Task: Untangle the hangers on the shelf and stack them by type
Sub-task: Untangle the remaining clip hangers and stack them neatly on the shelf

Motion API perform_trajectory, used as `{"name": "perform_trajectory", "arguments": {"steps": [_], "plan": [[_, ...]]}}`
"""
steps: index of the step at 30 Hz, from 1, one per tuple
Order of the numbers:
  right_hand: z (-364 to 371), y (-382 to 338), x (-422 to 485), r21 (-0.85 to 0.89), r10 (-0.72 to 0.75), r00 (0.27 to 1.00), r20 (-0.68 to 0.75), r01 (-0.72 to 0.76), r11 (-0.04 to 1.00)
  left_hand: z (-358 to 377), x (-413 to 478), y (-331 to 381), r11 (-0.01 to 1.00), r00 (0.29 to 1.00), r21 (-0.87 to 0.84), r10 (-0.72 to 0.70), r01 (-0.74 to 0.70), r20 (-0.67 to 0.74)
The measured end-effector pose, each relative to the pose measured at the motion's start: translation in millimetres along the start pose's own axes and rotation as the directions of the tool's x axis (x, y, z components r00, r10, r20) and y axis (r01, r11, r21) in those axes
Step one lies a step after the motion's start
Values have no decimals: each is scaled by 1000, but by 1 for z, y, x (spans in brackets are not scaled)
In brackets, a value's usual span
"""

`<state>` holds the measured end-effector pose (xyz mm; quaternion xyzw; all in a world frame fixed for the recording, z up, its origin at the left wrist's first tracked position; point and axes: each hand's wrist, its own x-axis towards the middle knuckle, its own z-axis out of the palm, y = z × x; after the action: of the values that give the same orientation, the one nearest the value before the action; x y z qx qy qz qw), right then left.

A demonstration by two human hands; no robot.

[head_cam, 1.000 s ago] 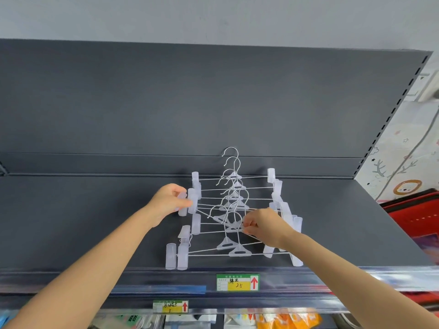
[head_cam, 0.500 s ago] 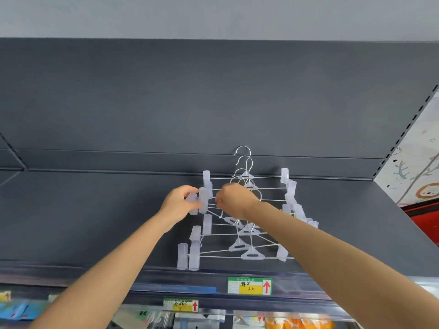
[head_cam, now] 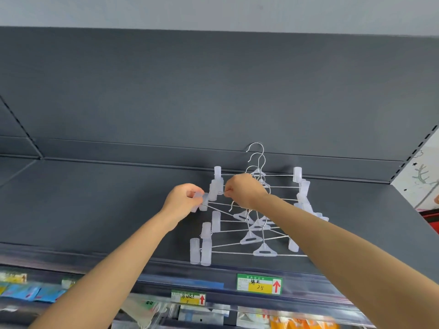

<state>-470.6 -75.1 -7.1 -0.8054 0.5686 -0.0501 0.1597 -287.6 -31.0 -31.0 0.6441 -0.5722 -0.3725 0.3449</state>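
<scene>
**A:** Head view first. Where are the hangers?

**B:** The hangers lie in a loose heap on the dark shelf, right of its middle. Their hooks point toward the back wall and their wires cross one another. Those I can make out are thin wire with clear clips at the ends, so they look like one type. The right forearm covers part of the heap.

**A:** And the hands?

**B:** The left hand has its fingers curled round a clip at the left end of a hanger near the top of the heap. The right hand is just beside it, fingertips pinched on what looks like a wire bar next to the neighbouring clips.

**A:** Which step is that?

**B:** Untangling, I'd say: freeing one hanger from the rest. No separate stack shows on the shelf, so the sorting looks hardly begun.

**A:** What does the next move call for?

**B:** Probably the right hand pins the neighbouring wire while the left draws its clip out sideways. It should be slow, since the hooks are threaded through the wires below. A hard pull could drag the heap toward the front edge, above the price label and the packets on the lower shelf.
</scene>
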Motion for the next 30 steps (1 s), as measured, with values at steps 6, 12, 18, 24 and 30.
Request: {"name": "perform_trajectory", "arguments": {"steps": [6, 12, 18, 24, 30], "plan": [[-2, -1, -3, 37, 8, 1000, -3, -8, 999, -4, -7, 0, 999, 999, -34, -38, 39, 15], [-7, 0, -5, 35, 11, 999, -51, -9, 999, -5, -12, 4, 994, 996, -57, -87, 89, 33], [-6, -3, -14, -34, 3, 1000, -9, -4, 999, -3, -15, 2, 994, 994, -40, -101, 102, 38], [-33, 24, -48, 88, 144, 962, -233, -127, 988, -2, -15, 2, 992, 995, -76, -96, 98, 26], [-15, 47, -92, 14, 270, 962, 43, -271, 962, 0, -13, 4, 991, 995, -88, -105, 104, 2]]}}
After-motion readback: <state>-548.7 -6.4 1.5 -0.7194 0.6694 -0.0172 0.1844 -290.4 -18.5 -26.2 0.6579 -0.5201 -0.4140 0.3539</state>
